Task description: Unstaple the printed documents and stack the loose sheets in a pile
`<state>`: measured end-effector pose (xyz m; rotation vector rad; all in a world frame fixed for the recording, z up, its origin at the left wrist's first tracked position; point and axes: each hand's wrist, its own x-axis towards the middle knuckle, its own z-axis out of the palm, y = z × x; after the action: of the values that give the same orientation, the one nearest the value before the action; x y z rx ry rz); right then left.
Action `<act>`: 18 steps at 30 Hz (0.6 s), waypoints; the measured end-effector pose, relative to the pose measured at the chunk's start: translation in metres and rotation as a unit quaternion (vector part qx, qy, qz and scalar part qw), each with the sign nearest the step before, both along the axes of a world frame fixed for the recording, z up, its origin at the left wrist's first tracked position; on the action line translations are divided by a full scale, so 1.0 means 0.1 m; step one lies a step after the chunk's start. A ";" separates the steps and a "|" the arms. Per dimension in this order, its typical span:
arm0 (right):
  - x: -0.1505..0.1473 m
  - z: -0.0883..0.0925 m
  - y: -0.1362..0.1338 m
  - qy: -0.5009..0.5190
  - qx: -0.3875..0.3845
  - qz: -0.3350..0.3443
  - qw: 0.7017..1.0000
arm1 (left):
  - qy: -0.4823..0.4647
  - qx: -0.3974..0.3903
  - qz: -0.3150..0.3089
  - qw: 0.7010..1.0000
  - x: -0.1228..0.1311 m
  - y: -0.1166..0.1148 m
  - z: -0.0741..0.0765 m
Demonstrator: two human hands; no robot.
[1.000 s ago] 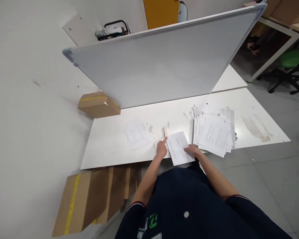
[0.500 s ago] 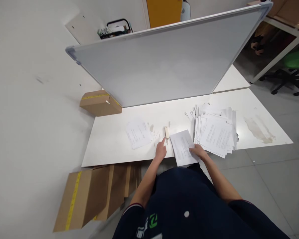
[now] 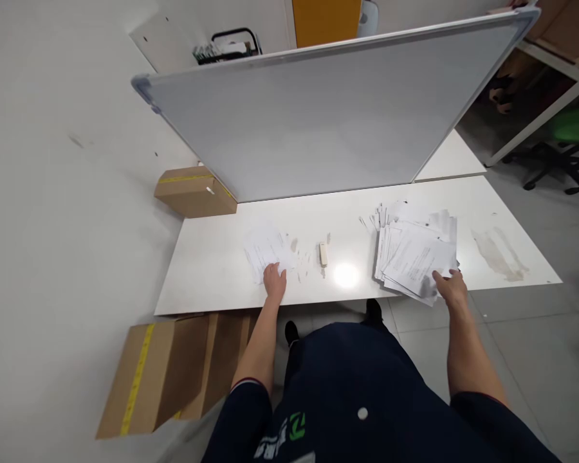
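Observation:
My left hand (image 3: 275, 281) rests on the lower edge of the loose sheets (image 3: 263, 252) at the left of the white table, its fingers close together over the paper. At the right, my right hand (image 3: 450, 287) is at the corner of a large paper pile (image 3: 417, 257), thumb and fingers apart around the near right edge of the sheets. Whether it pinches a sheet is too small to tell. Between the hands lies a small cream-coloured stapler-like object (image 3: 323, 254), touched by neither.
A large whiteboard (image 3: 318, 122) stands along the back of the white table (image 3: 212, 270). One cardboard box (image 3: 195, 193) sits at the back left corner; open boxes (image 3: 154, 373) stand below the left front edge. A green chair (image 3: 574, 125) is at the far right.
My left hand has moved left from beside the small object to the loose sheets. My right hand has moved right to the pile, and the paper it held is no longer in front of me.

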<state>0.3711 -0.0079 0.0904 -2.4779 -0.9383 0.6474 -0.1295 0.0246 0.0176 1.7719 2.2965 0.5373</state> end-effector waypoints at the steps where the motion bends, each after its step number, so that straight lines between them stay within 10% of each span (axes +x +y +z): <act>1: -0.02 -0.01 -0.02 -0.014 -0.010 -0.005 1.000 | 0.009 -0.007 -0.013 1.000 0.00 0.03 -0.01; 18: -1.00 -0.09 -0.19 0.041 -0.008 0.200 0.979 | 0.140 -0.142 -0.176 0.964 -0.09 0.26 0.11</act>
<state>0.2711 -0.0269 0.0810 -2.2705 -1.4199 0.8778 -0.1388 0.0506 0.0284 2.1416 2.0110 -0.1074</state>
